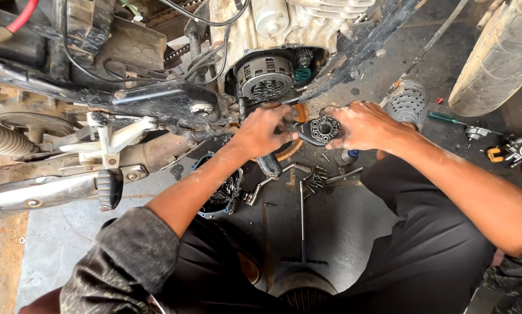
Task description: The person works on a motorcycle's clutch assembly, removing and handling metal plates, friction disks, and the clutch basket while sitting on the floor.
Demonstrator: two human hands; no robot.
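Both hands hold a round metal clutch plate [323, 129] just below the open clutch [265, 77] of the motorcycle. The right hand [362, 125] closes on its rim; the left hand [264, 131] clamps the other side. It looks heavy, stiff and oily, so the rim seems the safest hold.

Both hands [266, 129] [362, 125] gripping round metal plate [323, 129], below open engine [266, 75]

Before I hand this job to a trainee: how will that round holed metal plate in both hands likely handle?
The round plate looks like thick cast metal, so probably stiff and heavy for its size. Both the left hand and right hand look greasy, so it may slip. Set on edge, it could roll.
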